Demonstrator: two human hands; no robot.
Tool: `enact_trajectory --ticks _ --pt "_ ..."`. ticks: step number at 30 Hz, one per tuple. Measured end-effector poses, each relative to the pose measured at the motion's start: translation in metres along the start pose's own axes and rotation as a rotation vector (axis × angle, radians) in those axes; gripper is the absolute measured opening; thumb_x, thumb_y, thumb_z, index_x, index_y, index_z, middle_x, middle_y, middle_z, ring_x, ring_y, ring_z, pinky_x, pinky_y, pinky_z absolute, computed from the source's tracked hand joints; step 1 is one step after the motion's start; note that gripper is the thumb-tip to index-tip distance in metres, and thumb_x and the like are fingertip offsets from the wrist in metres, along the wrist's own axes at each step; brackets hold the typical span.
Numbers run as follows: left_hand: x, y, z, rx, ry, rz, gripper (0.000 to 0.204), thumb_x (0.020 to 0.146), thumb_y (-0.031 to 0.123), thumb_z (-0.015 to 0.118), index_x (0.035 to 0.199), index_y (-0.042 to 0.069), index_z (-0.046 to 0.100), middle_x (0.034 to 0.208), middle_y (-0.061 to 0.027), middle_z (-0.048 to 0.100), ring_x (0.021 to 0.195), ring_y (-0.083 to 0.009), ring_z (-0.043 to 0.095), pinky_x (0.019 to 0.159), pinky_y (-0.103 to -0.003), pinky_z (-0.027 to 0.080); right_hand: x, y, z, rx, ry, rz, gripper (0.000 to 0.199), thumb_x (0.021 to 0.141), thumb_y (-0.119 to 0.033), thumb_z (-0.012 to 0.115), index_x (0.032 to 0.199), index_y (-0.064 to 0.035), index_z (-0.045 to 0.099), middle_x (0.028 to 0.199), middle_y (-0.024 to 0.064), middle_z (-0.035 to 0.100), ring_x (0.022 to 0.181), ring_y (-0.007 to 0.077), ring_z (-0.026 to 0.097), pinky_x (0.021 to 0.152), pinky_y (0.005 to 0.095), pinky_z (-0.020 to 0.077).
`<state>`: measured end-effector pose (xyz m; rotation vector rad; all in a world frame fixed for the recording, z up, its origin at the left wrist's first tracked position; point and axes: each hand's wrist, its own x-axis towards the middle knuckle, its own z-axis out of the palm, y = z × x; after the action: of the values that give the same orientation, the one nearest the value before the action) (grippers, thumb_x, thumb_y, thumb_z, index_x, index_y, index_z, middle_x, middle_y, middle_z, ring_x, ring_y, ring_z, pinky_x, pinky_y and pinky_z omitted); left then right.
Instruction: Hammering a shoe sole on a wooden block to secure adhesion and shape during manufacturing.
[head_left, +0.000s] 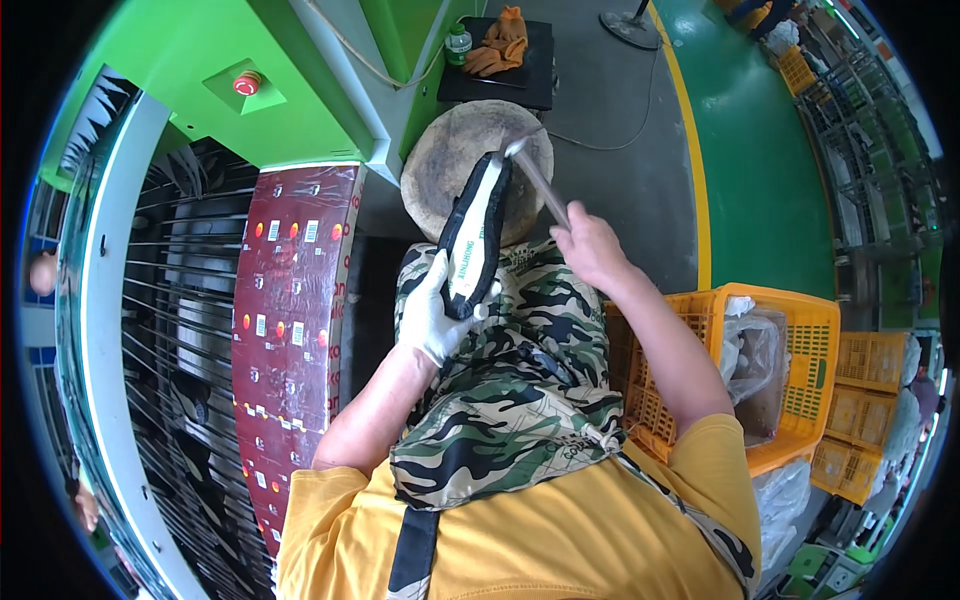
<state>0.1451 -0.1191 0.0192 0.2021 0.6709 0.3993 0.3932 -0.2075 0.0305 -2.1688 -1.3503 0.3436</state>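
Observation:
In my left hand point(437, 310), which wears a white glove, is the heel end of a black shoe upper point(474, 235), bottom side up. A long white insole board with green print fills its underside. The toe end lies over a round, worn wooden block point(432, 165) in front of my knees. My bare right hand point(590, 243) is closed around the handle of a hammer point(541, 183). The hammer's head is right at the shoe's toe; whether it touches cannot be told.
A green machine with a red button point(246, 83) stands at the left, beside a dark red patterned box point(290, 270) and a rack of rods. Orange gloves point(503, 45) and a green bottle point(458, 44) rest on a black surface beyond the block. An orange crate point(805, 375) holding plastic bags sits at my right.

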Motion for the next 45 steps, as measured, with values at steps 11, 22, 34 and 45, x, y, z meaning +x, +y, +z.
enact_trajectory --ticks 11,22,34,45 --pt "0.005 0.001 0.006 -0.085 0.023 -0.02 0.039 0.107 0.044 0.05 0.133 0.016 0.054 0.123 -0.011 0.068 0.101 -0.0439 0.067 0.06 -0.042 0.053 -0.012 0.02 0.006 -0.134 -0.036 -0.046 0.032 0.095 -0.021 0.067 0.104 0.0002 0.046 0.067 0.0239 0.061 0.066 0.0488 0.063 0.058 0.0547 0.0471" --pt "0.002 0.002 0.015 -0.081 0.075 0.026 0.036 0.107 0.043 0.05 0.13 0.016 0.055 0.124 -0.0105 0.067 0.101 -0.0424 0.066 0.062 -0.041 0.054 -0.026 -0.007 -0.001 0.079 -0.062 -0.025 0.027 0.098 -0.019 0.065 0.101 0.0024 0.049 0.066 0.0192 0.058 0.057 0.0366 0.058 0.057 0.0442 0.0482" --pt "0.007 0.005 0.013 -0.136 0.123 0.041 0.036 0.107 0.043 0.049 0.134 0.019 0.054 0.124 -0.0101 0.067 0.1 -0.0421 0.066 0.059 -0.038 0.05 -0.023 -0.029 -0.036 0.267 -0.061 -0.011 0.022 0.099 -0.017 0.064 0.1 -0.0004 0.049 0.069 0.0164 0.061 0.055 0.0271 0.06 0.052 0.0395 0.0467" --pt "0.007 -0.003 0.005 -0.11 0.072 0.025 0.041 0.107 0.044 0.05 0.137 0.017 0.056 0.125 -0.0057 0.068 0.107 -0.0311 0.066 0.071 -0.037 0.046 -0.043 -0.015 -0.014 0.112 -0.044 -0.116 0.021 0.099 -0.015 0.063 0.105 -0.0023 0.047 0.066 0.0179 0.059 0.058 0.0344 0.064 0.053 0.0426 0.0477"
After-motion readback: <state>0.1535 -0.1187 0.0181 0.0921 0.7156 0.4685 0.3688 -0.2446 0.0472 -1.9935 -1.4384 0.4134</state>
